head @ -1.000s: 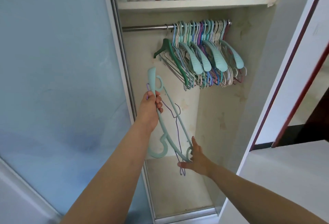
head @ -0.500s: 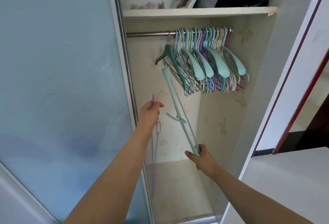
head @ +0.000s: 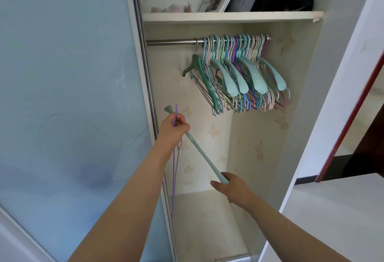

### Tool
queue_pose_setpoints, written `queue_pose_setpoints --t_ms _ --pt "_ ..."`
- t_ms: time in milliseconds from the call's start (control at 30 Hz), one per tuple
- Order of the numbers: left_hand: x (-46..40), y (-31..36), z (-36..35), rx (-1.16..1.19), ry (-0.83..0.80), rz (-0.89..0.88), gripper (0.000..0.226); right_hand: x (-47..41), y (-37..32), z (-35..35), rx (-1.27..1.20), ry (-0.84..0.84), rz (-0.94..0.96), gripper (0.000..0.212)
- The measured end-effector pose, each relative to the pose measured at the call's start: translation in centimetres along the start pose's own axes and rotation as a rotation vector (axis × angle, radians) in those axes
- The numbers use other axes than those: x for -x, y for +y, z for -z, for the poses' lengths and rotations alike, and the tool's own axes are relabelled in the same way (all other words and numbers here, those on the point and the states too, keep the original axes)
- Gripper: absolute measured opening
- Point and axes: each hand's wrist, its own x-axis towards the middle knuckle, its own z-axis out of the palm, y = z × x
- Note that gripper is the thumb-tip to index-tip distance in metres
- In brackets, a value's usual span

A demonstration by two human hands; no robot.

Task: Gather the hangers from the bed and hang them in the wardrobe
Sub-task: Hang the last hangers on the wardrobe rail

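Observation:
My left hand (head: 174, 129) grips a thin purple wire hanger (head: 173, 178) that hangs down edge-on, and also the upper end of a teal plastic hanger (head: 202, 154). That teal hanger runs diagonally down to my right hand (head: 232, 189), which holds its lower end. Both hands are in front of the open wardrobe, below the metal rail (head: 170, 42). Several hangers (head: 241, 78), teal, dark green, pink, blue and purple, hang bunched on the rail's right half.
A frosted blue sliding door (head: 68, 95) covers the left. A white shelf (head: 228, 16) above the rail carries a framed picture, a grey box and dark fabric. The wardrobe floor (head: 207, 226) lies below. A white panel and red-edged door stand right.
The two hangers were separated, purple staying in my left hand, teal in my right. Now the teal hanger's top has swung left into my left hand, and the view has tilted up slightly.

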Motion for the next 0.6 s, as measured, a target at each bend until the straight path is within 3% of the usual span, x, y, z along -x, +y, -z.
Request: queue_pose_setpoints --t_ms 167,300,600 --pt "-0.6 0.2 0.6 0.088 0.009 -0.036 0.016 0.9 -1.0 0.7 -0.076 -0.074 -0.003 0.044" --pt "-0.9 -0.2 0.7 0.131 0.023 -0.027 0.035 0.1 -4.1 1.7 -0.253 -0.037 -0.046 0.059" --pt "-1.3 0.2 1.3 0.219 -0.03 0.023 0.03 -5.9 -16.9 5.6 -0.546 -0.161 -0.003 0.048"
